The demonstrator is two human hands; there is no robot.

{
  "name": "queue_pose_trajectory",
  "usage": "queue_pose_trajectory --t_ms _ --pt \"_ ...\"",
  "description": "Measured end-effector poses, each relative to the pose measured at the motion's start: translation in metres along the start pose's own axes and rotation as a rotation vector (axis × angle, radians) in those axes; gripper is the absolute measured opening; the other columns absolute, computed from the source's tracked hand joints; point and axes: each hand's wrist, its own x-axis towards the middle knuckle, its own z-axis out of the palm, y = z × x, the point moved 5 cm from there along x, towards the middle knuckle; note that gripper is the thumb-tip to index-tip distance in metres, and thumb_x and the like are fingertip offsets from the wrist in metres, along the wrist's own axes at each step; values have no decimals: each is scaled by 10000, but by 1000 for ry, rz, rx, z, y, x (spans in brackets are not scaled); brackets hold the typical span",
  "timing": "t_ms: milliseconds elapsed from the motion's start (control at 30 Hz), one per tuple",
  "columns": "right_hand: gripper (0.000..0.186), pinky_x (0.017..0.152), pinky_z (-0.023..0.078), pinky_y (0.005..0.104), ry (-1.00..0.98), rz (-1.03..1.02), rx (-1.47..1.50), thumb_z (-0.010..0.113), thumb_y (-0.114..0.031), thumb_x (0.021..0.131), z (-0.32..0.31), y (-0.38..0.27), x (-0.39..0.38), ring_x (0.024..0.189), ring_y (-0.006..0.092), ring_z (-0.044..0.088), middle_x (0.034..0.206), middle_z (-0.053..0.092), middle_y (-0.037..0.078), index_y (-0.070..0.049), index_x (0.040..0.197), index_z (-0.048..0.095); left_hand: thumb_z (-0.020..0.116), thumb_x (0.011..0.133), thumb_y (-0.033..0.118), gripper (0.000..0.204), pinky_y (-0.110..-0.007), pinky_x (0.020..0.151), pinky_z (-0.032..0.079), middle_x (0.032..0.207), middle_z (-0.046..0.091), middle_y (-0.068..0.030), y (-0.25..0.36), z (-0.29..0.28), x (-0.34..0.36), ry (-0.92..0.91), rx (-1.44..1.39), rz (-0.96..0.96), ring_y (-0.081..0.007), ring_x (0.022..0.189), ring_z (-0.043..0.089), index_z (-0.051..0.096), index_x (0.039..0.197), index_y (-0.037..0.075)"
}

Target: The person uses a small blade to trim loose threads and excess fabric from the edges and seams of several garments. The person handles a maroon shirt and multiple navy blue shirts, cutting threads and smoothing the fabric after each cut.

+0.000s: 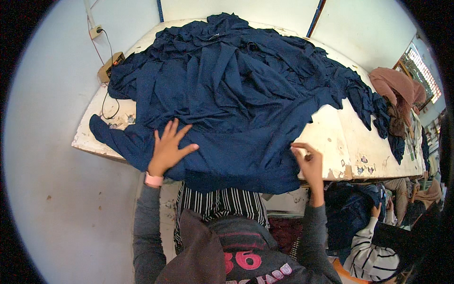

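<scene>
A large heap of navy blue cloth (pixel 227 90) spreads over the table, with its near edge hanging over the front. My left hand (pixel 169 150) lies on the near left part of the cloth, fingers spread, with a pink band at the wrist. At the cloth's right edge, my right hand (pixel 309 163) has its thumb and forefinger pinched together. A small dark thing shows within its curled fingers, too little to name. Whether the fingertips also grip the cloth edge is unclear.
The worn, pale table (pixel 326 137) has chipped patches. A brown box (pixel 111 67) with a black cable stands at the far left, by the wall. Brownish-pink cloth (pixel 395 85) is at the far right. Another person in a striped sleeve (pixel 371 253) handles dark cloth at the lower right.
</scene>
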Motion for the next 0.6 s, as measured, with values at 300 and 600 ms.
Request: queue_pose_trajectory --t_ms 300,600 --pt "214 912 539 324 -82 -156 221 709 -37 888 54 -3 -12 1038 262 735 1131 753 129 -20 1098 749 698 921 497 629 -482 1161 377 1568 472 -151 -161 -53 55 11 -81 -32 -347 1408 491 562 1472 227" --pt "677 398 253 192 185 401 797 720 -332 964 15 40 16 439 3 327 990 717 109 -9 1456 386 712 970 266 336 -271 576 400 554 521 -15 39 -53 -103 19 -689 -306 -87 591 495 667 734 31"
